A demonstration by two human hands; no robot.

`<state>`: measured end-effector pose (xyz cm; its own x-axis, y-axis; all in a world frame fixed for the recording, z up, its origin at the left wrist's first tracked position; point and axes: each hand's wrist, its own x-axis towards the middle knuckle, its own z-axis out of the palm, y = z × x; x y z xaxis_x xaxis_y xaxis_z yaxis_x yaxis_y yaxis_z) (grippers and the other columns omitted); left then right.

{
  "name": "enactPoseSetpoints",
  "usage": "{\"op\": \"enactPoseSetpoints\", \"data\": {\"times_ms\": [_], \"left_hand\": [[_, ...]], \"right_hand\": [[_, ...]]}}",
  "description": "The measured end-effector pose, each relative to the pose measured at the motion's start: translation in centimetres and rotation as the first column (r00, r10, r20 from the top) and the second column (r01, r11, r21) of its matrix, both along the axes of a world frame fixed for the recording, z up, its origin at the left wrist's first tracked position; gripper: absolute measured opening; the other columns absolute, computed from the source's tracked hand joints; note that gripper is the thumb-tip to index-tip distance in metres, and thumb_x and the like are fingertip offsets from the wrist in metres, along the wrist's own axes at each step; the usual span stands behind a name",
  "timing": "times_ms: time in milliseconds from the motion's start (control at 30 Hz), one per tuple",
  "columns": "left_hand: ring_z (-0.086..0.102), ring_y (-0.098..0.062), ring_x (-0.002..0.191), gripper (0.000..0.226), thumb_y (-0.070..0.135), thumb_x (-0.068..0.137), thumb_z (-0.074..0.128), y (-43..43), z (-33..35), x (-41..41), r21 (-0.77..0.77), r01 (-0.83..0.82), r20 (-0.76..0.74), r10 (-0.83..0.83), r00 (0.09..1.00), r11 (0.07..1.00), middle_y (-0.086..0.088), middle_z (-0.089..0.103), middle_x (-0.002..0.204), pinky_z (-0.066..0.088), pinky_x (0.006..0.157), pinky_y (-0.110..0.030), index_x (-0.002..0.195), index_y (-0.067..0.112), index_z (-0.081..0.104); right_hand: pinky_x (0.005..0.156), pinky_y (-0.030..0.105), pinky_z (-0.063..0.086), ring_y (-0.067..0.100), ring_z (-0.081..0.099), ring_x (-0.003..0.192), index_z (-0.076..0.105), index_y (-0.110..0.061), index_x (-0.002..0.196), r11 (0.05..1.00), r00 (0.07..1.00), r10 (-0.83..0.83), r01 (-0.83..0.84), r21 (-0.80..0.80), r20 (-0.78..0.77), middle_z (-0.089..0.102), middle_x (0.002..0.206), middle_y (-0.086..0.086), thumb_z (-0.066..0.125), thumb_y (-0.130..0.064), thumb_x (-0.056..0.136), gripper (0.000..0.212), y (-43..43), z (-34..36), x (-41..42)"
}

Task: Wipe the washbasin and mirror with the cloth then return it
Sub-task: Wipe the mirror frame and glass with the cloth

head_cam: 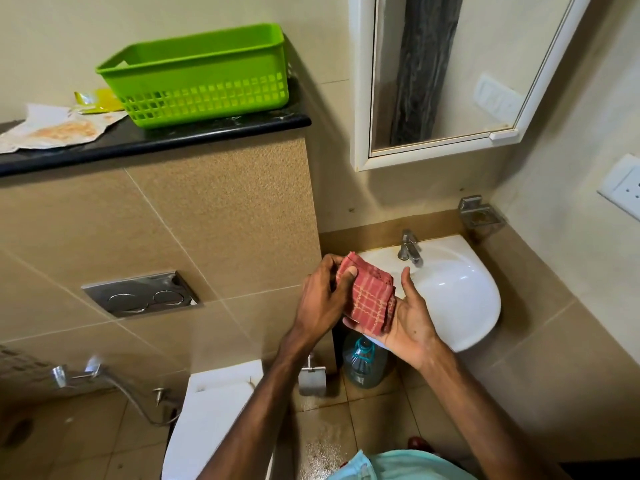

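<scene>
A folded red checked cloth (370, 296) sits between both my hands, just left of the white washbasin (460, 289). My left hand (323, 294) pinches the cloth's upper left edge, thumb on top. My right hand (408, 320) lies palm up under the cloth, thumb raised beside it and fingers showing below the cloth. A chrome tap (409, 248) stands at the back of the basin. The white-framed mirror (446, 71) hangs on the wall above the basin.
A green plastic basket (197, 77) stands on a black ledge (156, 140) at upper left, beside crumpled paper (55, 128). Below are a flush plate (140, 294), a toilet (214, 414), a water bottle (363, 362) under the basin, and a wall socket (623, 185) at right.
</scene>
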<state>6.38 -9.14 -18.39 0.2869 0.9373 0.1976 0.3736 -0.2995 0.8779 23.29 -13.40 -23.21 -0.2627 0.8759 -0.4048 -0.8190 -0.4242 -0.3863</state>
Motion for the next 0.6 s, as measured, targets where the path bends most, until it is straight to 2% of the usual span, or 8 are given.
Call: {"op": "enactPoseSetpoints", "data": {"times_ms": [67,133,233,267,333,433,500,600], "left_hand": [[0.073,-0.010,0.082,0.031,0.044,0.102,0.048,-0.2,0.6,0.2,0.019,0.015,0.009,-0.015,1.000,1.000,0.000,0.071,0.099,0.063,0.068,-0.042,0.113,0.016,0.055],[0.071,-0.011,0.088,0.026,0.035,0.103,0.048,-0.4,1.5,0.6,0.023,0.060,0.065,-0.062,0.996,0.998,0.001,0.068,0.104,0.063,0.070,-0.038,0.117,0.013,0.055],[0.071,-0.012,0.088,0.023,0.031,0.103,0.050,0.0,2.0,0.9,0.054,0.031,0.068,-0.034,0.997,0.998,0.000,0.068,0.104,0.062,0.073,-0.036,0.118,0.013,0.055],[0.072,-0.012,0.085,0.023,0.034,0.103,0.051,0.2,1.8,1.0,0.049,-0.027,0.044,0.024,0.999,0.998,0.001,0.069,0.102,0.063,0.070,-0.038,0.117,0.016,0.055],[0.073,-0.008,0.080,0.023,0.040,0.100,0.053,0.5,1.6,1.2,0.035,-0.170,0.027,0.169,0.985,0.985,0.005,0.072,0.097,0.063,0.066,-0.039,0.114,0.022,0.057],[0.071,-0.001,0.073,0.027,0.041,0.097,0.058,0.8,2.5,2.3,0.125,-0.286,0.035,0.284,0.958,0.950,0.009,0.073,0.091,0.061,0.062,-0.026,0.111,0.019,0.065],[0.069,0.001,0.071,0.027,0.036,0.097,0.061,1.1,3.9,3.4,0.204,-0.298,0.038,0.296,0.954,0.933,0.008,0.074,0.090,0.058,0.061,-0.019,0.110,0.014,0.069],[0.066,0.004,0.071,0.027,0.037,0.096,0.062,2.2,6.3,4.9,0.265,-0.294,0.043,0.294,0.955,0.918,0.014,0.070,0.087,0.059,0.063,-0.019,0.110,0.016,0.070]], "right_hand": [[0.114,0.067,0.039,0.043,0.057,0.135,0.053,-0.008,0.146,0.996,0.999,0.043,-0.045,0.077,0.033,0.060,0.144,0.025,0.059,-0.073,0.087,0.088,-0.3,0.6,-0.5],[0.108,0.066,0.046,0.041,0.061,0.131,0.058,-0.012,0.142,0.979,0.988,0.050,-0.076,0.187,0.143,0.062,0.141,0.023,0.079,-0.067,0.073,0.090,-0.7,1.3,-1.2],[0.096,0.053,0.058,0.035,0.066,0.126,0.061,-0.014,0.138,0.971,0.971,0.001,-0.058,0.232,0.239,0.066,0.137,0.019,0.099,-0.046,0.056,0.096,-0.7,2.3,-1.8],[0.091,0.046,0.061,0.031,0.069,0.121,0.059,-0.013,0.140,0.976,0.964,-0.050,-0.008,0.216,0.262,0.069,0.133,0.017,0.099,-0.038,0.059,0.094,-0.5,2.6,-1.9],[0.082,0.034,0.064,0.025,0.075,0.109,0.057,-0.007,0.140,0.975,0.933,-0.167,0.109,0.192,0.319,0.075,0.121,0.014,0.085,-0.019,0.079,0.069,0.1,3.4,-1.8],[0.089,0.036,0.062,0.024,0.074,0.109,0.064,-0.011,0.129,0.961,0.901,-0.242,0.171,0.219,0.361,0.076,0.120,0.014,0.067,-0.011,0.092,0.037,0.8,4.5,-1.1],[0.104,0.045,0.055,0.030,0.069,0.120,0.064,-0.015,0.130,0.949,0.885,-0.279,0.195,0.247,0.373,0.072,0.128,0.015,0.070,-0.017,0.089,0.041,1.5,5.4,-0.2],[0.106,0.048,0.055,0.036,0.064,0.128,0.060,-0.011,0.139,0.916,0.861,-0.367,0.270,0.296,0.352,0.069,0.133,0.018,0.073,-0.017,0.086,0.054,3.1,7.6,1.7]]}}
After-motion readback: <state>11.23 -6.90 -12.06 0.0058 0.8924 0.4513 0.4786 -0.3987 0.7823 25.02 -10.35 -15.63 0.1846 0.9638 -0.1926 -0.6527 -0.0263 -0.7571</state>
